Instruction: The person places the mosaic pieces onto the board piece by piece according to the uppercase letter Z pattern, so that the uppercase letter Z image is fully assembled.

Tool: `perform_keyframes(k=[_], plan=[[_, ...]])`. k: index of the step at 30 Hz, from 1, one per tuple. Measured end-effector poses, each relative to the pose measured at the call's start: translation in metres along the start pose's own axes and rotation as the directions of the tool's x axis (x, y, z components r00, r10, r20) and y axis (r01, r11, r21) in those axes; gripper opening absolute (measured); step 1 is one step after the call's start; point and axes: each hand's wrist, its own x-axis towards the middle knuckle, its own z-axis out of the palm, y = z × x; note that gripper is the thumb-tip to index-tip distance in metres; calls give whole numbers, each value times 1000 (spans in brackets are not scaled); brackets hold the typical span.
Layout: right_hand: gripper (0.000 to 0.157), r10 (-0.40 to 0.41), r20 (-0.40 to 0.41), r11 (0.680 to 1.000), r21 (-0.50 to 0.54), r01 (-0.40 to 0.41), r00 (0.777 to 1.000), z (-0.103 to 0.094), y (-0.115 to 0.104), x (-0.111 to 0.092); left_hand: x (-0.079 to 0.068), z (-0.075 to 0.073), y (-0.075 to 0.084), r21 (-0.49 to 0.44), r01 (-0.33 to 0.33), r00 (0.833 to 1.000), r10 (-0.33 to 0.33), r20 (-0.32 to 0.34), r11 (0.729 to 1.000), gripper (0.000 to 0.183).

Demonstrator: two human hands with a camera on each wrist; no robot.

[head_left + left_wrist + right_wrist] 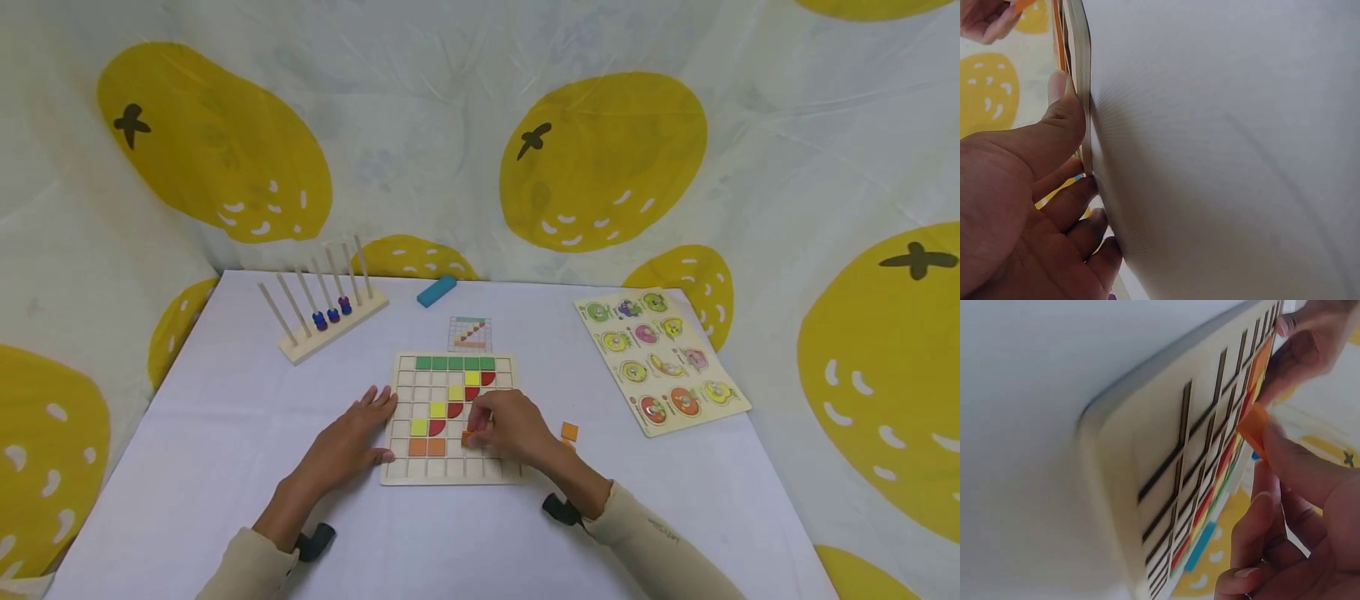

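Note:
A wooden grid board (450,469) lies on the white table, holding a green row, a diagonal of yellow squares and red quarter-circle pieces, and two orange squares (427,447) at lower left. My right hand (517,427) pinches another orange square tile (1252,430) between thumb and fingers, over the row of those two. In the right wrist view the tile is tilted at the board's face. My left hand (348,440) rests at the board's left edge, thumb and fingers spread along it. The left wrist view shows the thumb (1060,103) against that edge.
Behind the board lies a small pattern card (470,333). Loose orange tiles (570,432) are right of the board, partly behind my right wrist. A peg stand (337,327) with beads stands back left, a teal block (437,291) at the back, a fruit puzzle board (663,362) right.

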Motion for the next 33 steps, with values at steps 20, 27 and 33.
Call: perform_keyframes(k=[20,27,33], plan=[[20,-37,73,991,-129,46,997,18,-21,12,-1,0,-1,-7,-22,1000,22,-12,1000,99],[16,-53,97,992,-112,63,994,13,-14,7,-1,-1,-1,-8,-23,1000,23,-12,1000,99],[19,-36,89,999,-32,39,995,-8,7,-2,-1,-1,-1,-3,-21,1000,21,-5,1000,100]])
